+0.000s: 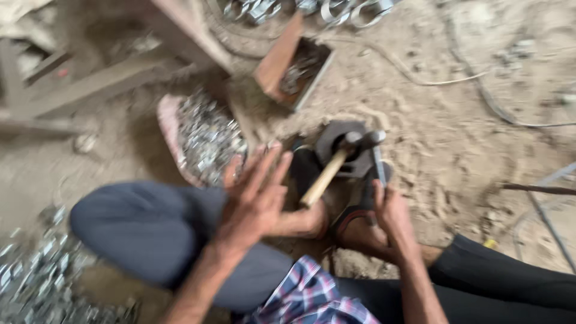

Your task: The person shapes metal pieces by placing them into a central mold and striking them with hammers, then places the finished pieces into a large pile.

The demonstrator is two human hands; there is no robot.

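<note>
Sitting cross-legged on sandy ground, the person worked over a dark iron block (342,147) set into the dirt between the feet.

Left hand (255,195): released, fingers spread, holding nothing, raised just beside the pile of small metal pieces on a pink tray (171,120).

Right hand (390,210): clenched around a thin metal rod (378,165), held upright with its upper end at the block.

Hammer (327,171): wooden handle, metal head resting on the block, handle sloping down toward the bare feet; neither hand held it.

Risks, as judged: the unheld hammer could have slid off the block onto the foot below, since only its head was supported. The rod could have skidded on the block face if struck off-centre, bringing the right fingers close to the blow. Motion blur left the exact seating of the rod unclear.

Surroundings: a rusty open metal box (297,66) of small parts lay beyond the block; more loose metal pieces (36,270) were heaped at the lower left beside the knee; shiny metal rings (354,9) lined the top edge; cables (492,96) trailed across the sand at right. Wooden beams (90,84) crossed the upper left. The knee and the tray crowded the left hand's reach.
</note>
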